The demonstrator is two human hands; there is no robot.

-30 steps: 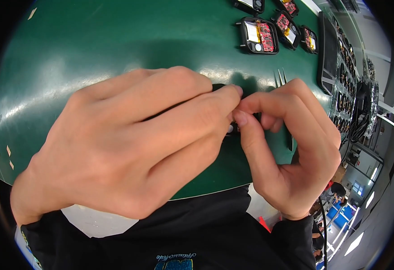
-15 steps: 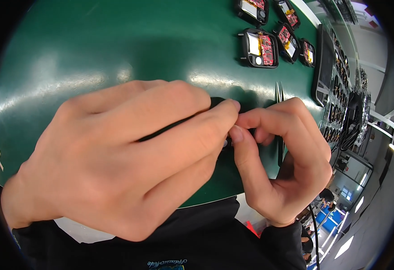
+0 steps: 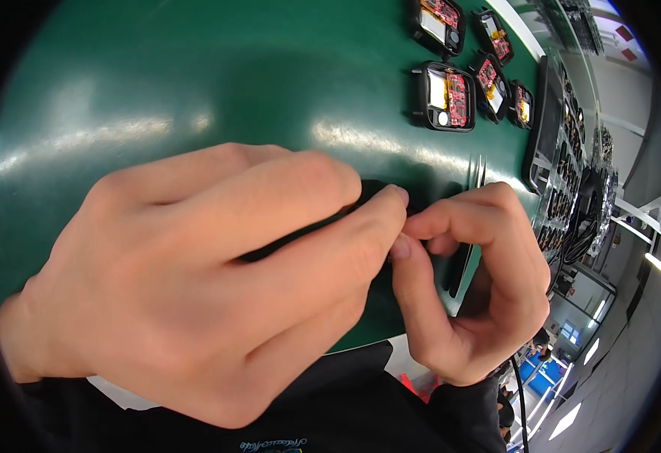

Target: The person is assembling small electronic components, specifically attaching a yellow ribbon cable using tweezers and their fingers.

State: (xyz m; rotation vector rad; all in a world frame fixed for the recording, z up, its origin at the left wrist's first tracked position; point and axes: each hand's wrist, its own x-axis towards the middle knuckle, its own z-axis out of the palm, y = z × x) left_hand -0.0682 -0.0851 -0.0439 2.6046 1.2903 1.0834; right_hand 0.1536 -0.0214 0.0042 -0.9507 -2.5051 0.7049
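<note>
My left hand (image 3: 194, 279) spreads across the middle of the head view, back up, its fingers bent round a black part (image 3: 371, 190). Only slivers of that part show between the fingers, so its shape stays hidden. Close against the left fingertips, my right hand (image 3: 489, 279) pinches with thumb and forefinger. Whatever lies in that pinch is too small or too covered to make out. A pair of tweezers (image 3: 461, 270) lies on the green table just behind the right fingers, partly covered by them.
Several open black device casings with red circuit boards lie at the far right, the nearest casing (image 3: 449, 98) among them. Beyond stands a black tray (image 3: 539, 132), then racks of dark parts (image 3: 560, 177). The green table (image 3: 157, 83) ends at its front edge by my body.
The casings, tweezers and hands all sit slightly lower in the picture, as the view has shifted. Both hands keep nearly the same grip and stay together.
</note>
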